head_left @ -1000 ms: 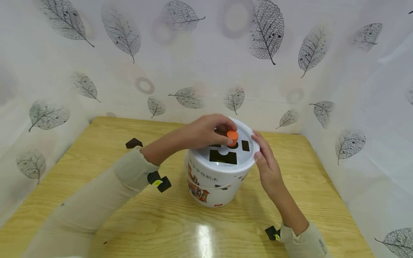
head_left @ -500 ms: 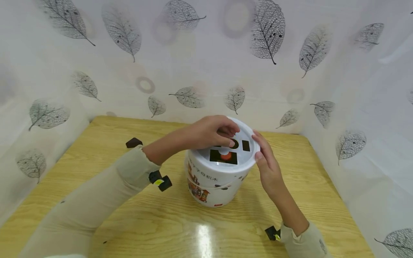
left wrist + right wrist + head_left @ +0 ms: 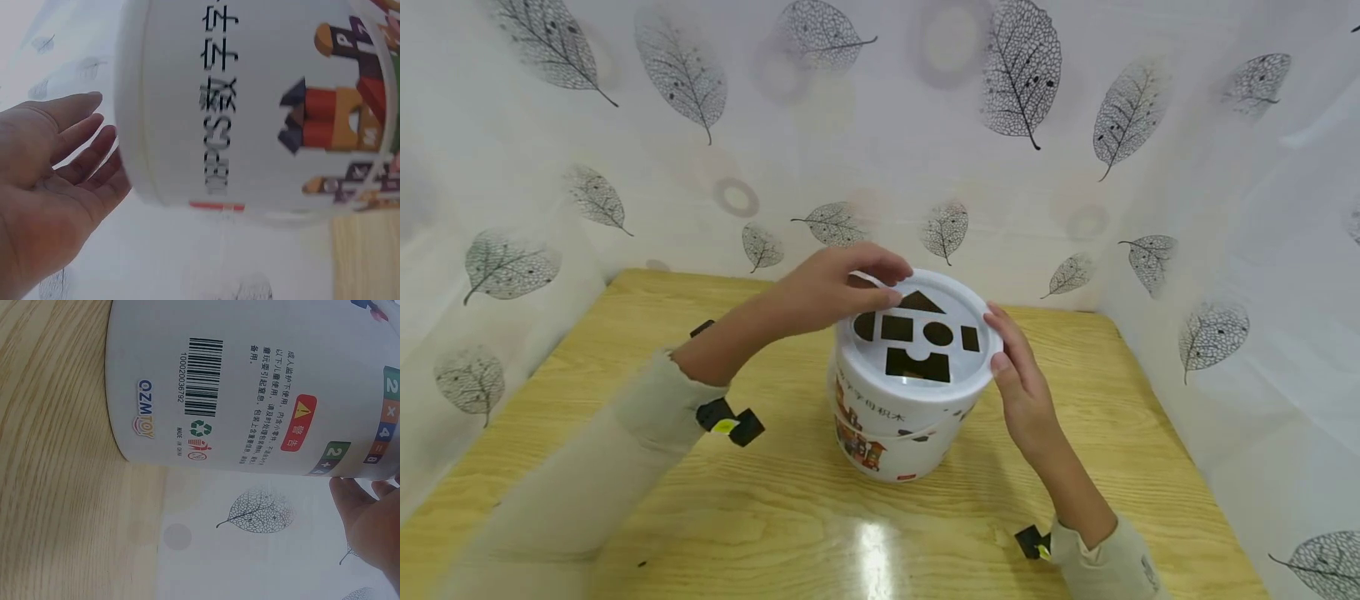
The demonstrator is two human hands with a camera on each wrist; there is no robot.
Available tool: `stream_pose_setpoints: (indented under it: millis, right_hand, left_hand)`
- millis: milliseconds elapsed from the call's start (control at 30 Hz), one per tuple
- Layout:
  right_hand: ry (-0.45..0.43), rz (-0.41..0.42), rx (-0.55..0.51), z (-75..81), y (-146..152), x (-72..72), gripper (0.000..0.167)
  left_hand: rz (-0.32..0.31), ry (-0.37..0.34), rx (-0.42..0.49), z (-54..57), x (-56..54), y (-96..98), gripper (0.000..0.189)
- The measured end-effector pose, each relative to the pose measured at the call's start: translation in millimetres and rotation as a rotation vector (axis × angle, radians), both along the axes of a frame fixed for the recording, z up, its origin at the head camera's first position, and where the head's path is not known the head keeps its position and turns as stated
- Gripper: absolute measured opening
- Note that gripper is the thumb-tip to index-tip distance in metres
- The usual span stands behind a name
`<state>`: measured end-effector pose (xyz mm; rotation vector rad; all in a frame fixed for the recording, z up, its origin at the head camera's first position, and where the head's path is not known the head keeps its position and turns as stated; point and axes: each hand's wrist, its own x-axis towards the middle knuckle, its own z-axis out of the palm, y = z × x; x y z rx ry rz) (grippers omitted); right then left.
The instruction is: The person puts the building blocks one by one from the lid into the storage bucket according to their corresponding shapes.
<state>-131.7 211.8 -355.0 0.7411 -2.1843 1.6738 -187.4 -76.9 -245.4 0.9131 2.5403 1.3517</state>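
A white toy-block bucket point(image 3: 895, 442) with printed pictures stands upright on the table. Its white lid point(image 3: 958, 367) has several cut-out shapes, among them a triangle, a circle and an arch; the inside looks dark. My left hand point(image 3: 831, 287) is over the lid's back left edge, holding nothing. In the left wrist view that hand point(image 3: 62, 169) has spread, slightly bent fingers beside the lid's rim. My right hand point(image 3: 1026, 396) rests its fingers and thumb against the lid's right edge. In the right wrist view, the fingertips of this hand point(image 3: 375, 519) touch the bucket's printed side.
On the wooden table point(image 3: 775, 508), a dark block point(image 3: 702, 327) lies to the left, partly hidden behind my left forearm. A white leaf-patterned sheet point(image 3: 880, 150) hangs behind and along both sides of the table.
My left hand let go of an orange cylinder, which dropped through the lid and is out of sight. The hand then moved left and back. The right hand stayed put.
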Motion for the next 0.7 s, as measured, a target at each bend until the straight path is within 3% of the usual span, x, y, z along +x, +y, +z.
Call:
stream_pose_setpoints:
  millis: [167, 333, 700]
  right_hand:
    - [0.012, -0.002, 0.003, 0.3, -0.8, 0.6, 0.046]
    - [0.005, -0.010, 0.008, -2.1, -0.6, 0.5, 0.046]
    - [-0.001, -0.012, 0.033, -3.3, 2.2, -0.7, 0.046]
  left_hand:
    - [0.075, 0.019, 0.020, -5.5, 4.4, -35.7, 0.040]
    - [0.173, 0.040, 0.026, -21.1, 7.1, -71.9, 0.040]
    - [0.340, -0.041, -0.015, -57.6, 16.4, -134.1, 0.045]
